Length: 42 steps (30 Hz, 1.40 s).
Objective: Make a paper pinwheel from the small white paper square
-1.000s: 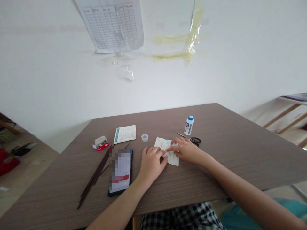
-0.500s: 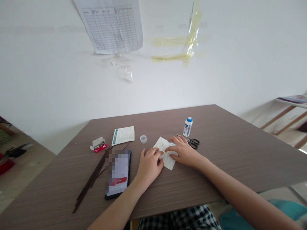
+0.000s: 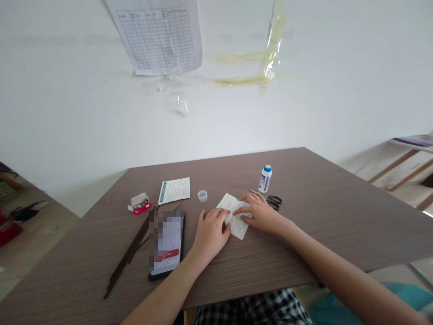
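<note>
A small printed sheet of paper (image 3: 239, 228), apparently folded, lies slantwise on the table between my hands. My left hand (image 3: 210, 234) rests on its left edge with the fingers bent a little and apart. From the right, my right hand (image 3: 262, 214) reaches over the sheet, fingers spread and the tips on its printed face. Part of the paper is hidden under both hands. Just beyond my right hand lie scissors with black handles (image 3: 274, 201), their blades partly behind the fingers. A white bottle with a blue cap (image 3: 265, 179) stands behind them.
Left of my hands are a phone (image 3: 168, 246), thin dark brown sticks (image 3: 126, 255), a small open red-and-white box (image 3: 140, 204) with metal pieces, a printed packet (image 3: 174, 190) and a clear plastic ring or cap (image 3: 202, 196). A white wall (image 3: 237, 126) borders the table's back.
The fingers of my right hand have shifted slightly on the paper, baring a little more print. My left hand stays in place.
</note>
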Each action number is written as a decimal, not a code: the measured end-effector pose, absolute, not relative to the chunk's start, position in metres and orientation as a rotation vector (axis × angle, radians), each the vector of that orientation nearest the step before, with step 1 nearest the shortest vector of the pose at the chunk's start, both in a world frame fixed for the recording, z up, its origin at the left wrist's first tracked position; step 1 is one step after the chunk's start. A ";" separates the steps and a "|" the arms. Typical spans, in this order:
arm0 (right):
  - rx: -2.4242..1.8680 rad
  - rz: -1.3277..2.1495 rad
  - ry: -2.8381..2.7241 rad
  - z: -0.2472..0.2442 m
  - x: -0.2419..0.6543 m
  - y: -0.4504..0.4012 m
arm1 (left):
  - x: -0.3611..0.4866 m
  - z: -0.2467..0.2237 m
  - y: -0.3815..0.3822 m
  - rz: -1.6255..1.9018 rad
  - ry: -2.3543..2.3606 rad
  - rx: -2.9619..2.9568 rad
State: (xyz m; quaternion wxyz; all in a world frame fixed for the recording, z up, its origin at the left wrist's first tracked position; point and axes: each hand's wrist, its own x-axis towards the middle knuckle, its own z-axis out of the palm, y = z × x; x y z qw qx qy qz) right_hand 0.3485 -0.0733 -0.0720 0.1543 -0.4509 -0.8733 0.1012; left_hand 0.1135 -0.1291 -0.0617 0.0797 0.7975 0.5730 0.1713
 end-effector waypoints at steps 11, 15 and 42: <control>-1.346 0.474 -2.411 -0.075 0.351 -0.066 | 0.115 -0.056 -0.131 0.355 1.731 2.451; -1.301 0.366 -2.414 -0.075 0.349 -0.068 | 0.115 -0.052 -0.132 0.329 1.728 2.441; -1.315 0.219 -2.441 -0.082 0.349 -0.073 | 0.113 -0.054 -0.135 0.345 1.701 2.465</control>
